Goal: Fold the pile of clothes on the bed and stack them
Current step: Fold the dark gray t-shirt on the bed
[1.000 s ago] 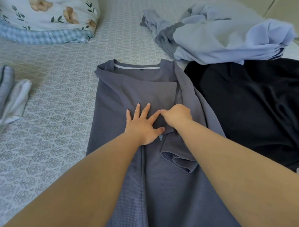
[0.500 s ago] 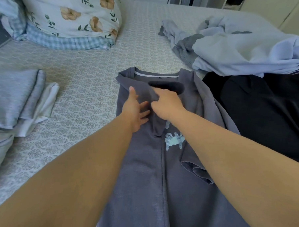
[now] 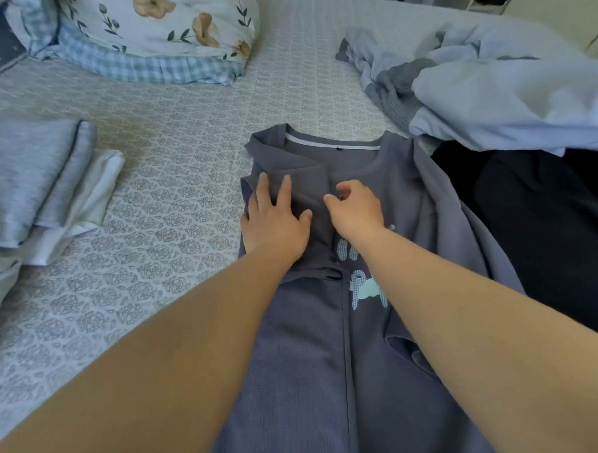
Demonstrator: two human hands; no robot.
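A slate-blue T-shirt (image 3: 297, 380) lies face up on the bed, collar away from me, with a pale print showing near its middle. Its left side is folded inward. My left hand (image 3: 273, 220) presses flat on that folded sleeve, fingers straight. My right hand (image 3: 357, 210) hovers just right of it over the chest, fingers loosely curled, holding nothing. The shirt's right sleeve lies rumpled under my right forearm. A crumpled light-blue garment (image 3: 507, 90) and a black garment (image 3: 548, 232) lie unfolded to the right.
A stack of folded grey and white clothes (image 3: 24, 176) sits at the left. A floral pillow (image 3: 165, 30) lies at the head of the bed. The patterned sheet (image 3: 172, 184) shows between the stack and the shirt.
The sleeve flap that lay across the chest has been pulled back onto the left side, uncovering the print. My left hand moved up and left onto it. My right hand let go of the cloth.
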